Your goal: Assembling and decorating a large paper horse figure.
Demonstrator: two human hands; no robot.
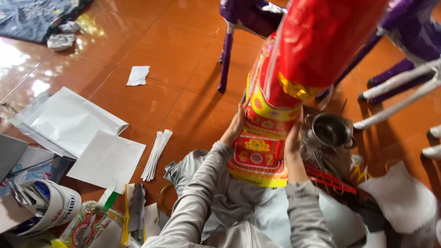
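Between my palms stands the red and gold paper figure (271, 124), my left hand (235, 126) flat against its near-left edge and my right hand (292, 140) wrapped round its other side, both closed on it. I should press evenly and lightly, I judge, lest the thin paper crumple. Just beyond my right hand sits a metal pot (331, 131), with purple paper legs (225, 55) farther out.
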